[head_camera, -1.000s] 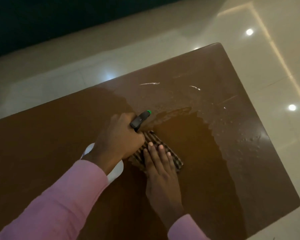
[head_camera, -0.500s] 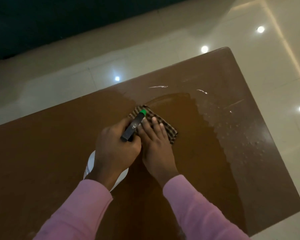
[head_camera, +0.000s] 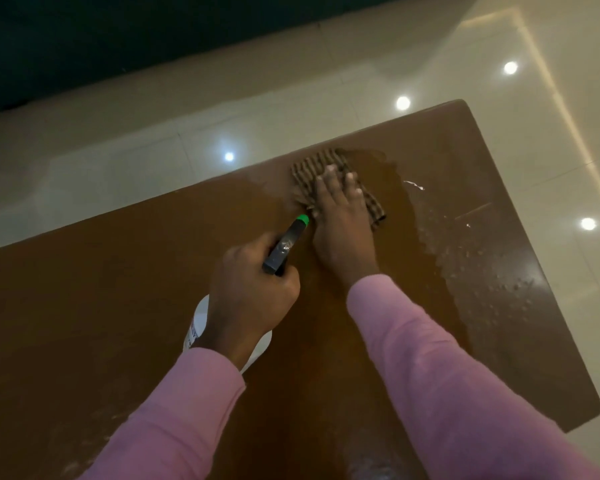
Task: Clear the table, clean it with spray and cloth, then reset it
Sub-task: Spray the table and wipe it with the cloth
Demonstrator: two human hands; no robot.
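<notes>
Right hand (head_camera: 343, 220) flat, fingers straight, presses the cloth (head_camera: 312, 164) at the table's (head_camera: 118, 289) far edge to mop up spray, while the left hand (head_camera: 250, 303) grips the bottle (head_camera: 286, 245) tight, nozzle forward, likely ready for another squirt.

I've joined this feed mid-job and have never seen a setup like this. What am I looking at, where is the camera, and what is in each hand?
There is no machine here: these are a person's two bare hands, in pink sleeves. The one picture comes from a camera worn on the person's head, looking forward and down. The brown surface is the table, with a shiny tiled floor beyond it. The left hand grips a spray bottle with a green-tipped nozzle. The right hand presses flat on a checked cloth near the table's far edge. Right of the cloth, spray droplets sit unwiped on the tabletop.
</notes>
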